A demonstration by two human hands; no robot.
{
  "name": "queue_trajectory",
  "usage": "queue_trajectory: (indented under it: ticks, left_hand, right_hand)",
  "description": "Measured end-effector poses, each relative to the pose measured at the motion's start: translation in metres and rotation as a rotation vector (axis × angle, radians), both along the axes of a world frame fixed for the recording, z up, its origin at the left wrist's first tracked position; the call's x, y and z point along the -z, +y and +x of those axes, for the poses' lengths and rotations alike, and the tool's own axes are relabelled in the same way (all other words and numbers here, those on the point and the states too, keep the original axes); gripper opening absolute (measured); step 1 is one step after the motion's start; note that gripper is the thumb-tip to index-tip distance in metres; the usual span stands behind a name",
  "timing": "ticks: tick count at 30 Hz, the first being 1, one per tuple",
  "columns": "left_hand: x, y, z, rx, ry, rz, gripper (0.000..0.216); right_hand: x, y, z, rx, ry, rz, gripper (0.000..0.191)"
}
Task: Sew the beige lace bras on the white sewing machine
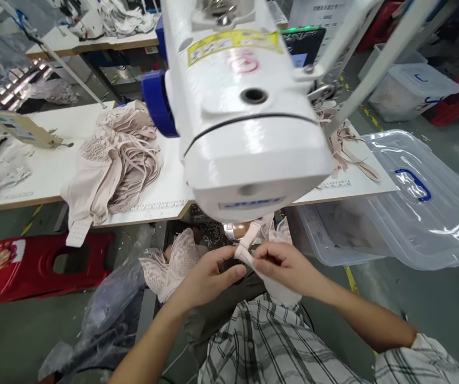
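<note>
A pale pink lace bra hangs low in front of me, below the head of a white sewing machine. My right hand pinches the bra's band near a strap, its fingers closed on the fabric. Close beside it, my left hand has its thumb and fingertips at the same piece of band, also closed on it. One lace cup spreads out to the left of my left hand; more lace shows behind my right hand. The needle area is hidden by the machine head.
A heap of pink bras lies on the white table left of the machine, partly over its edge. Loose straps lie on the right. A clear plastic box lid stands at the right, a red stool at the left.
</note>
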State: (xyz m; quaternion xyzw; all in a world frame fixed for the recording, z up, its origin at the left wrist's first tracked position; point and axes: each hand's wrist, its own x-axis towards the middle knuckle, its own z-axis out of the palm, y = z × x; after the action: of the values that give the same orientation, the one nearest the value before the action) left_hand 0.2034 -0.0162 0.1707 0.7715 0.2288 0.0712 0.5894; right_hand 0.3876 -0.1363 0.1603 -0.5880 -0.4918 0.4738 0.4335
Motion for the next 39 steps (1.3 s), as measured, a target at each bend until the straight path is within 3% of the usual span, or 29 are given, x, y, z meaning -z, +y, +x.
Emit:
queue_trajectory:
  ticks: [3,7,9,11,13,15,16,18,20,22,27,33,39]
  left_hand:
    - [-0.012,-0.005,-0.022,-0.108,0.007,-0.091,0.034]
    - [-0.029,0.002,-0.071,-0.31,0.137,-0.008,0.033]
    - [-0.032,0.009,-0.089,-0.32,0.212,-0.024,0.033]
    - [-0.024,0.017,-0.099,-0.266,0.294,0.016,0.034]
    - [-0.007,0.022,-0.1,-0.343,0.345,0.207,0.028]
    - [0.019,0.021,-0.093,-0.564,0.342,0.402,0.021]
    - [0.032,0.019,-0.088,-0.666,0.31,0.391,0.021]
    - [0.058,0.009,-0.075,-0.744,0.211,0.151,0.028]
    - [0.077,-0.001,-0.061,-0.704,0.111,-0.125,0.036]
    - [0.087,-0.008,-0.051,-0.719,0.049,-0.207,0.041]
    - [0.078,-0.011,-0.049,-0.796,0.004,-0.146,0.033]
    - [0.058,-0.013,-0.051,-0.658,0.019,-0.127,0.029]
    - [0.056,-0.017,-0.046,-0.616,0.068,-0.154,0.03]
  right_hand:
    - [-0.003,-0.004,-0.035,-0.082,0.362,-0.098,0.04]
    - [0.015,0.032,-0.081,-0.207,0.714,-0.174,0.059]
    - [0.028,0.056,-0.1,-0.14,0.877,-0.272,0.063]
    - [0.042,0.074,-0.112,-0.012,0.95,-0.339,0.055]
    - [0.056,0.082,-0.115,0.12,0.874,-0.269,0.046]
    - [0.072,0.081,-0.113,0.259,0.649,-0.098,0.035]
    - [0.08,0.079,-0.111,0.312,0.492,-0.011,0.028]
    - [0.096,0.071,-0.107,0.328,0.143,0.154,0.015]
    - [0.109,0.063,-0.104,0.24,-0.155,0.284,0.011]
    - [0.116,0.055,-0.101,0.153,-0.343,0.343,0.014]
    - [0.106,0.036,-0.082,0.069,-0.413,0.311,0.017]
    - [0.082,0.043,-0.069,0.066,-0.488,0.443,0.027]
    - [0.081,0.047,-0.067,0.096,-0.47,0.416,0.022]
